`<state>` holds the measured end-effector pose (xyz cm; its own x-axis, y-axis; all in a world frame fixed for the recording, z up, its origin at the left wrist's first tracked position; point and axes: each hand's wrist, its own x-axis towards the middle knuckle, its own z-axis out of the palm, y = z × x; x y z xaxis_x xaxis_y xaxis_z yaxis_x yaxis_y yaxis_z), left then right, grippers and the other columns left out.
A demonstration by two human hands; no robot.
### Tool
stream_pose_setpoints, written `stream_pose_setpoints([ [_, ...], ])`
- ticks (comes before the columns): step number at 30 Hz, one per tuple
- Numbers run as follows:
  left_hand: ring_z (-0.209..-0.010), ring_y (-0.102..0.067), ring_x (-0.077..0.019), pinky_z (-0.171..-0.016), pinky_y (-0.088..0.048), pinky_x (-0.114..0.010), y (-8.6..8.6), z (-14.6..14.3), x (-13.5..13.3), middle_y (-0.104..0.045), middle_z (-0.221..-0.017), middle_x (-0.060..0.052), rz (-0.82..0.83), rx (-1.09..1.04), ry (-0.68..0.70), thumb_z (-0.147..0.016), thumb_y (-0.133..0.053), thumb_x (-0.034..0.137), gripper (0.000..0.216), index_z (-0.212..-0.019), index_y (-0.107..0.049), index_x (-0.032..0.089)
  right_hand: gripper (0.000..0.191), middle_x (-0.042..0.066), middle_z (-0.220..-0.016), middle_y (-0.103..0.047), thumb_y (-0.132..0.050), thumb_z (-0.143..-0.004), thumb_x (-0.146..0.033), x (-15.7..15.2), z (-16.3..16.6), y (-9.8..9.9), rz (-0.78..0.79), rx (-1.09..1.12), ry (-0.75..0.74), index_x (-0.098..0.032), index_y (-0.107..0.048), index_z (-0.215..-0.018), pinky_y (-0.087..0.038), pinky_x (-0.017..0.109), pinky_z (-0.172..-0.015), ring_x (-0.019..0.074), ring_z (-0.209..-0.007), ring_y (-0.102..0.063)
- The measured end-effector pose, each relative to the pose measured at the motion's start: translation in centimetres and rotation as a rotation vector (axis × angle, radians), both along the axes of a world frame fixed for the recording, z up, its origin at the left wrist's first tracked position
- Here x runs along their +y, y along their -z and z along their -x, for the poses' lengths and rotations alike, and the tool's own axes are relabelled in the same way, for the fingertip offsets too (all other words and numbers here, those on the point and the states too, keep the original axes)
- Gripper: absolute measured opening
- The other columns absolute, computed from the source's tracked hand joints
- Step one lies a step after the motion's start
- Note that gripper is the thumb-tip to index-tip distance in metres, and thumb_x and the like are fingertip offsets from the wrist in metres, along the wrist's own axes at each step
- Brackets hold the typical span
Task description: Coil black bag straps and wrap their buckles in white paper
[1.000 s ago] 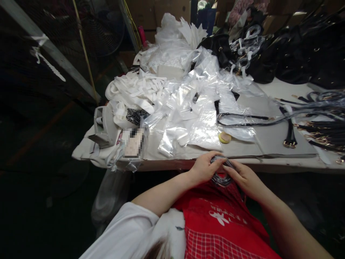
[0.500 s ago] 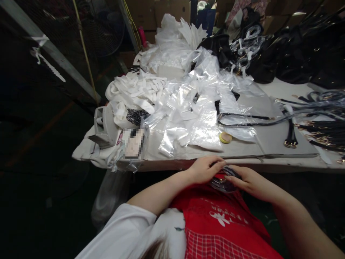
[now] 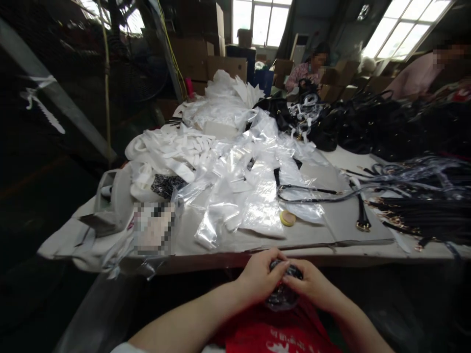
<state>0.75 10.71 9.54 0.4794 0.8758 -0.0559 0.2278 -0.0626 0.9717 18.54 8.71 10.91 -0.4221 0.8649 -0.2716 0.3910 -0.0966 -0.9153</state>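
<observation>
Just below the table's front edge, over my red apron [image 3: 283, 336], both hands close on a small bundle of black strap in clear plastic [image 3: 282, 289]. My left hand [image 3: 259, 277] wraps it from the left with its fingers curled over the top. From the right, my right hand [image 3: 312, 284] pinches the bundle's upper edge. Much of the bundle is hidden by my fingers.
The grey table [image 3: 342, 223] holds a heap of clear plastic bags [image 3: 253, 196], white strips [image 3: 172, 149], a small round tape roll [image 3: 287, 218], a black strap with a buckle [image 3: 362, 215], bagged black straps [image 3: 423, 196] and black handbags [image 3: 368, 125]. Two people sit at the far side.
The bundle has been rolled tighter between my hands, which are now closer together. My head has tilted up, so the far workers and windows show.
</observation>
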Motion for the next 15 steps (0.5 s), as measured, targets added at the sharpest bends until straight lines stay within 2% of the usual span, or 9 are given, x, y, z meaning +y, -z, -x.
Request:
stream_pose_setpoints([
  [4, -0.074, -0.058, -0.0160, -0.073, -0.044, -0.025, 2.1, 0.2, -1.0, -0.064, -0.076, -0.001, 0.124, -0.034, -0.121, -0.090, -0.051, 0.043, 0.031, -0.080, -0.062, 0.016, 0.024, 0.005, -0.084, -0.073, -0.062, -0.080, -0.034, -0.7, 1.4, 2.2, 0.002, 0.013, 0.076, -0.014, -0.072, -0.086, -0.051, 0.032, -0.072, 0.0254, -0.080, -0.064],
  [9, -0.068, -0.051, -0.0153, -0.065, -0.040, -0.025, 3.9, 0.2, -1.4, -0.056, -0.067, 0.000, 0.237, -0.047, -0.137, -0.089, -0.046, 0.052, 0.042, -0.070, -0.056, 0.016, 0.026, 0.004, -0.082, -0.073, -0.065, -0.076, -0.038, -1.6, 2.4, 4.9, 0.058, 0.066, 0.115, -0.015, -0.073, -0.084, -0.050, 0.032, -0.072, 0.0263, -0.079, -0.064],
  [12, -0.068, -0.049, -0.0154, -0.065, -0.038, -0.026, 4.1, 0.1, -1.6, -0.053, -0.067, 0.001, 0.265, 0.000, -0.130, -0.086, -0.047, 0.055, 0.043, -0.067, -0.054, 0.017, 0.029, 0.004, -0.088, -0.074, -0.066, -0.074, -0.038, -1.8, 2.1, 4.7, 0.086, 0.066, 0.029, -0.016, -0.074, -0.091, -0.050, 0.031, -0.074, 0.0273, -0.085, -0.065],
  [15, -0.069, -0.047, -0.0160, -0.066, -0.038, -0.026, 4.6, -0.2, -2.0, -0.051, -0.067, 0.000, 0.287, 0.054, -0.081, -0.084, -0.046, 0.060, 0.046, -0.067, -0.053, 0.018, 0.029, 0.002, -0.093, -0.074, -0.066, -0.075, -0.032, -1.6, 0.5, 3.1, 0.131, -0.008, -0.131, -0.019, -0.074, -0.100, -0.050, 0.028, -0.073, 0.0243, -0.086, -0.065],
])
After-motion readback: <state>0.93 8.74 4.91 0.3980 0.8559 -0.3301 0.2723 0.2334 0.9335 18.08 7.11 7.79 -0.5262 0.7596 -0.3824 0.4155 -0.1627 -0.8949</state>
